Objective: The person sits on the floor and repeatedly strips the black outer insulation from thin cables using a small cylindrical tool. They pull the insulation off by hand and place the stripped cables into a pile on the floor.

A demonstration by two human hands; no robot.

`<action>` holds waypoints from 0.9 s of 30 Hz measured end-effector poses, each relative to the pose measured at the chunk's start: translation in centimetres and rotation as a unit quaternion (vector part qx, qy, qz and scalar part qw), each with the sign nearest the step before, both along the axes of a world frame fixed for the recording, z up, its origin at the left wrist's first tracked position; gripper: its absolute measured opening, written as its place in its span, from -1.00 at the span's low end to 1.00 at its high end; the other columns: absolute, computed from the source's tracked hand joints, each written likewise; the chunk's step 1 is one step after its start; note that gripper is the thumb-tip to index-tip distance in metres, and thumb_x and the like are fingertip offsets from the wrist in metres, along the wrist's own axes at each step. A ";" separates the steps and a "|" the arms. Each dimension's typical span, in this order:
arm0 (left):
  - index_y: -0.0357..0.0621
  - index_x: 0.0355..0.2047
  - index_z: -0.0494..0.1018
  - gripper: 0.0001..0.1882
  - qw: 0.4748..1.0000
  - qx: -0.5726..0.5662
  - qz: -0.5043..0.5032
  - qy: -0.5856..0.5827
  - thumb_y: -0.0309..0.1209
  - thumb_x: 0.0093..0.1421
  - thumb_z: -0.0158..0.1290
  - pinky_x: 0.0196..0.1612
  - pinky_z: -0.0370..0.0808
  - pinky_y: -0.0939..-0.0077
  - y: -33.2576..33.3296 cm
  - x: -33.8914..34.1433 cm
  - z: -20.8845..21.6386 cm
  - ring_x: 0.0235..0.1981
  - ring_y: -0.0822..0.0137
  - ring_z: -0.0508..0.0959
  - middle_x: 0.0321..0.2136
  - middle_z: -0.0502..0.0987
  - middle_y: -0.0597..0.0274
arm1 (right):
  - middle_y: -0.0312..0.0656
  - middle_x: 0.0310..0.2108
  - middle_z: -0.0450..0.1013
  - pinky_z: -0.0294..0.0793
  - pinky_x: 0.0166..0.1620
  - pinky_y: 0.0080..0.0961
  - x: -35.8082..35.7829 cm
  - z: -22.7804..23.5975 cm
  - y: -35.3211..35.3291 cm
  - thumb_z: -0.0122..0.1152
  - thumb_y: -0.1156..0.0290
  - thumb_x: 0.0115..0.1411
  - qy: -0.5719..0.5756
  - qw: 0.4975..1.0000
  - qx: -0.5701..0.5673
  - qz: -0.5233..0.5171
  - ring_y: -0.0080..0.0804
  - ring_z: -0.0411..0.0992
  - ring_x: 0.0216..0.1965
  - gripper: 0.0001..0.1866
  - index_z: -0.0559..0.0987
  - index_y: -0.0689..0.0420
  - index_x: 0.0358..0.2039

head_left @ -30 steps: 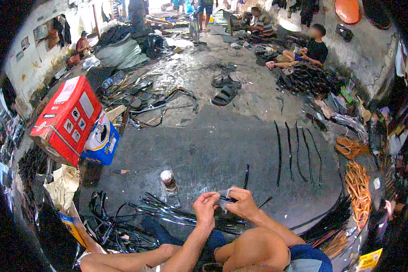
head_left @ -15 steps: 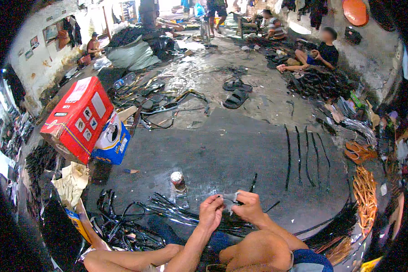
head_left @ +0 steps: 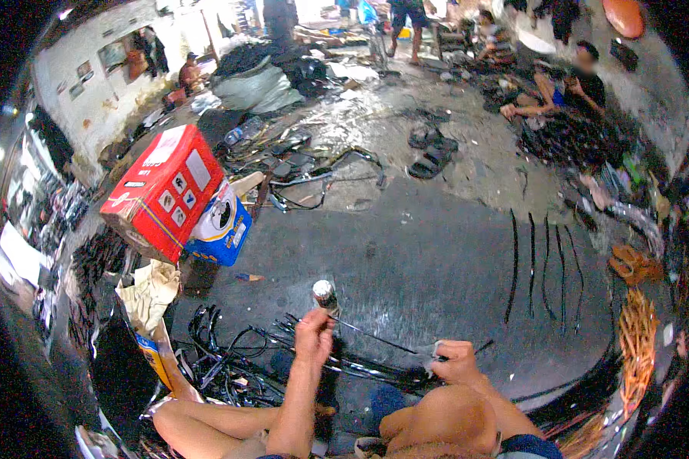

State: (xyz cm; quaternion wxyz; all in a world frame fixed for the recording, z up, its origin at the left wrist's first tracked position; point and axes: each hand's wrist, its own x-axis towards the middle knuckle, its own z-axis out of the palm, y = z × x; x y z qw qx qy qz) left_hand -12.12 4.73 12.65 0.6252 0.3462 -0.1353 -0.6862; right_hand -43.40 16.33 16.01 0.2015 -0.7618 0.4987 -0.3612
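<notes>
A thin black strip (head_left: pixel 379 337) stretches between my two hands over the dark mat. Its left end is pinched in the closed fingers of my left hand (head_left: pixel 312 336), just below a small container with a whitish top (head_left: pixel 324 293). My right hand (head_left: pixel 455 361) is closed round a small greyish-white rag (head_left: pixel 435 353) at the strip's other end, and a dark tip sticks out to its right. Beneath both hands lies a bundle of glossy black strips (head_left: pixel 360 367), running left into a loose tangle (head_left: pixel 207 352).
Several black strips (head_left: pixel 532 264) lie apart on the mat at right. A red box (head_left: pixel 164 195) rests with a blue-and-white box (head_left: pixel 220 229) at left. Orange-brown strands (head_left: pixel 637 348) lie far right, sandals (head_left: pixel 430 153) ahead. Other people sit by the walls.
My hands have drawn apart, the left going left and up, so a longer stretch of strip shows between them. The whole view has shifted, with things appearing further right.
</notes>
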 end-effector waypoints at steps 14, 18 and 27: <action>-0.05 -0.46 0.44 -0.79 0.968 0.198 -0.001 -0.154 -0.24 0.16 0.20 -0.63 0.43 0.63 -1.3 15.8 -14.5 -0.62 0.45 0.46 -0.62 0.47 0.32 | 0.05 -0.66 0.33 0.35 -0.46 -0.16 -13.2 -8.8 11.2 0.13 0.50 -0.23 0.044 0.960 0.215 -0.175 0.03 0.38 -0.58 -0.89 0.45 0.23 -0.59; -0.20 -0.21 0.47 -0.56 0.875 0.165 0.044 -0.453 -0.22 0.00 0.34 -0.55 0.42 0.52 -1.2 10.7 -10.9 -0.56 0.34 0.44 -0.48 0.48 0.23 | 0.04 -0.16 0.45 0.43 -0.09 -0.25 -15.5 -11.4 6.9 0.15 0.44 -0.13 0.091 0.926 0.099 -0.354 -0.03 0.43 -0.13 -0.69 0.56 0.22 -0.30; -0.32 -0.13 0.48 -0.66 0.747 -0.084 0.063 -0.657 -0.49 0.07 0.21 -0.24 0.42 0.49 1.3 1.0 -6.9 -0.33 0.37 0.46 -0.30 0.53 0.20 | 0.10 0.05 0.35 0.24 0.19 -0.17 -19.0 -17.6 0.6 0.27 0.23 0.01 0.084 0.861 0.057 -0.498 0.05 0.25 0.13 -0.55 0.55 0.22 -0.12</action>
